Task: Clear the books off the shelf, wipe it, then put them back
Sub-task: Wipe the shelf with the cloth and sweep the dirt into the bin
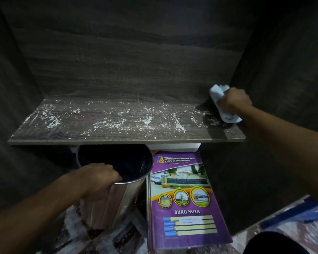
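Note:
The dark wood shelf [44, 133] holds no books and is strewn with white crumbs across its width. At its far right end my right hand [234, 100] grips a crumpled white cloth [218, 92] pressed onto the board near the side wall. Below the shelf's front edge my left hand [99, 177] grips the rim of a shiny metal bin [117, 202], tilted with its dark mouth facing the shelf edge. A purple notebook marked "BUKU NOTA" [186, 204] lies on top of a stack on the floor, right of the bin.
Dark wood panels enclose the shelf at the back and both sides. A patterned floor mat [292, 217] shows at the lower right and under the bin. A dark knee or garment [273, 243] sits at the bottom right corner.

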